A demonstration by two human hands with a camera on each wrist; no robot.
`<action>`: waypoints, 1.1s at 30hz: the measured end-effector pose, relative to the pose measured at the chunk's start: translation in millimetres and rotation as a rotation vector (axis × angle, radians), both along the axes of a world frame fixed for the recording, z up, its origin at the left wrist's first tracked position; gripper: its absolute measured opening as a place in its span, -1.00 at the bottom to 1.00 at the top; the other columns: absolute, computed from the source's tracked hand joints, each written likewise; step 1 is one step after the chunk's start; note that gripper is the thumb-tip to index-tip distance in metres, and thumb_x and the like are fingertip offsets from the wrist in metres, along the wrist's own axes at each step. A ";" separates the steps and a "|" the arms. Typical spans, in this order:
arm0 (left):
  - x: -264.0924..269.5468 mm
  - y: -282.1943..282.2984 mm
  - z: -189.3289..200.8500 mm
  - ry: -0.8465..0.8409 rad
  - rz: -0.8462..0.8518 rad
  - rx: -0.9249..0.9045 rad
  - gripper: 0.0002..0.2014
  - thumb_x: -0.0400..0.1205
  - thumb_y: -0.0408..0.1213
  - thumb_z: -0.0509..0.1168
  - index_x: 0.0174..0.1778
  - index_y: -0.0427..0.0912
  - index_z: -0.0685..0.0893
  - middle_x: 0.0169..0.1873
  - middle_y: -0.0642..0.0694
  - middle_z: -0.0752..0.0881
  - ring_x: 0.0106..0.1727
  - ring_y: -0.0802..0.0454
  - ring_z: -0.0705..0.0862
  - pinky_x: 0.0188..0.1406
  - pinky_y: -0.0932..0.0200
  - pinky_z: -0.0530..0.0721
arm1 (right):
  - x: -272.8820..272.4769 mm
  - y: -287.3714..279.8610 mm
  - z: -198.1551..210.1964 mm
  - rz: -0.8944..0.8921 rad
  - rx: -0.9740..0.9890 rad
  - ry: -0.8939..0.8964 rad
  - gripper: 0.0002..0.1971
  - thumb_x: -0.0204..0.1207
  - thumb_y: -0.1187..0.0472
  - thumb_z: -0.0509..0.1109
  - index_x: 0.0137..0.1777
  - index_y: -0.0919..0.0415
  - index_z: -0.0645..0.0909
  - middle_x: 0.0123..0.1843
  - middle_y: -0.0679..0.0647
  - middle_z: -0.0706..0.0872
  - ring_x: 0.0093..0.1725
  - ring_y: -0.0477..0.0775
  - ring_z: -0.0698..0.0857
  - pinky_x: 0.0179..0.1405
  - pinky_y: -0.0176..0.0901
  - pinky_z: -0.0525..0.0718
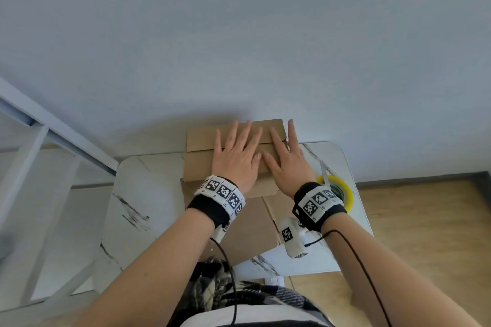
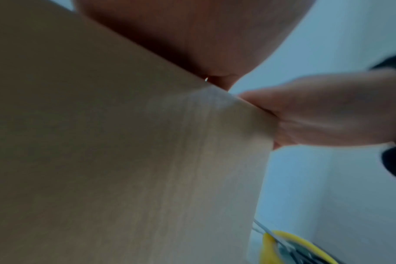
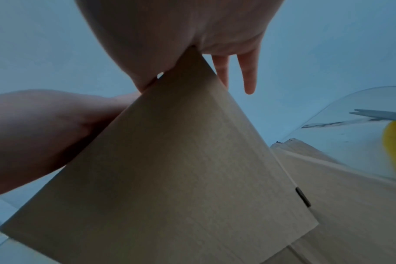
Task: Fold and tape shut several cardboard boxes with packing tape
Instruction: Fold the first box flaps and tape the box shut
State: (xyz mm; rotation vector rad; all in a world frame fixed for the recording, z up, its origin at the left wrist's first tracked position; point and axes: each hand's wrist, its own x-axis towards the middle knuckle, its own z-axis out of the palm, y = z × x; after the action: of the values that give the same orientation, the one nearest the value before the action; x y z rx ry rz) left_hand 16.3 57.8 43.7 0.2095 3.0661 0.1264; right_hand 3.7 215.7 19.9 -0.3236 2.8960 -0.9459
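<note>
1. Pressing down on the top of a cardboard box, both hands lay flat with fingers straight and spread.
2. The left hand covered the middle of the box top, its fingers reaching across the seam where the two top flaps met.
3. The right hand lay just beside it on the right part of the top, thumb tips of the two hands nearly touching; its outer fingers reached over the box's right edge.
4. The box stood upright at the far side of a white marble-patterned table, close to the pale wall.
5. Under and in front of the box lay flattened cardboard, spreading toward the near edge of the table.
6. A roll of packing tape with a yellow rim lay on the table to the right of the box, just beyond the right wrist, with scissors resting on it.
7. From the left wrist view, the side of the box filled most of the frame, with the right hand resting on its top edge and the tape roll low at the right.
8. From the right wrist view, two straight fingers hung past the box corner, and the left hand lay against the box's top edge at the left.
9. Each wrist wore a black band with black-and-white square markers.
10. A white frame stood to the left of the table, and a wooden floor showed to the right.
</note>
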 end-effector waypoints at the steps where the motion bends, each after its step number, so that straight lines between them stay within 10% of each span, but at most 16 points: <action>1: 0.5 4.4 -0.6 0.000 -0.029 -0.012 -0.44 0.81 0.02 -0.17 0.75 0.12 -0.14 0.75 0.06 -0.16 0.75 -0.04 -0.26 0.68 -0.34 -0.19 | 0.1 0.0 -0.4 0.014 0.019 0.017 -0.37 0.71 -0.25 0.01 0.74 -0.14 0.05 0.73 -0.22 -0.42 0.66 0.23 0.27 0.49 0.27 0.48; 8: 0.8 19.1 -3.6 -0.046 0.031 0.001 -0.46 0.81 0.02 -0.25 0.74 0.13 -0.16 0.75 0.08 -0.17 0.75 0.00 -0.23 0.68 -0.33 -0.19 | 2.6 8.6 -3.5 0.038 -0.073 0.012 -0.44 0.75 -0.14 -0.02 0.74 -0.12 0.10 0.76 -0.20 -0.29 0.65 0.19 0.28 0.55 0.19 0.42; 14: -1.2 40.9 1.9 -0.102 0.121 0.005 -0.38 0.79 0.08 -0.23 0.75 -0.07 -0.17 0.75 -0.12 -0.22 0.74 -0.16 -0.27 0.68 -0.31 -0.23 | 0.2 56.4 -30.0 -0.566 -0.358 -0.133 -0.51 0.79 0.02 0.08 0.68 0.12 0.31 0.71 0.16 0.20 0.62 0.17 0.35 0.52 -0.12 0.30; 19: 2.0 66.0 6.2 -0.053 0.173 0.024 -0.30 0.78 0.11 -0.21 0.74 -0.28 -0.08 0.73 -0.31 -0.15 0.74 -0.25 -0.21 0.70 -0.26 -0.20 | 4.9 116.5 -85.2 -0.672 0.030 -0.472 -0.49 0.64 0.12 0.23 0.59 0.15 0.39 0.51 0.29 0.43 0.37 0.39 0.55 0.33 0.24 0.59; 25: -2.5 96.7 29.1 0.142 0.021 0.066 -0.32 0.74 0.10 -0.09 0.74 -0.15 0.03 0.74 -0.30 -0.05 0.74 -0.31 -0.19 0.68 -0.35 -0.19 | 19.5 135.5 -120.2 -0.510 0.319 -0.538 -0.55 0.56 0.03 0.31 0.44 0.07 0.50 0.41 0.23 0.50 0.37 0.32 0.45 0.28 0.16 0.54; 33: 1.6 153.9 11.6 0.335 -0.369 0.406 -0.70 0.60 -0.32 0.34 0.25 -0.24 0.70 0.24 -0.16 0.70 0.39 -0.18 0.54 0.43 -0.01 0.43 | 24.8 145.7 -132.4 -0.486 0.367 -0.453 -0.55 0.55 -0.12 0.41 0.21 0.24 0.53 0.30 0.21 0.45 0.28 0.27 0.46 0.16 0.13 0.57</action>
State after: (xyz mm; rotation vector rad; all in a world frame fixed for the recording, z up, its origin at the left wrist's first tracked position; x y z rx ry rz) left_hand 17.9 211.7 55.4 0.8931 3.2125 0.7613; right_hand 28.5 361.4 -112.4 0.5651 2.6662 -0.4215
